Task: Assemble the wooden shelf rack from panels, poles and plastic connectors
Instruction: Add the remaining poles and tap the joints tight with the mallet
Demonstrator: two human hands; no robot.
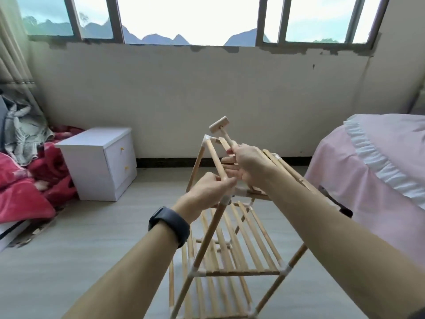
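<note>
Now L hand (212, 188) grips pole (215, 156); R hand (249, 165) grips mallet (222, 128).

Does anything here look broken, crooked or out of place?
The plaster under the window is chipped along its ragged top edge. Crumpled clothes lie heaped at left. The shelf rack looks tilted, but the wide lens may exaggerate that.

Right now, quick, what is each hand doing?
Left hand: closed around a pole of the rack.
Right hand: closed on the mallet handle.

Pale matt wooden rack (232, 245), seemingly plastic white connectors (285, 270), wooden mallet (219, 125)
</note>
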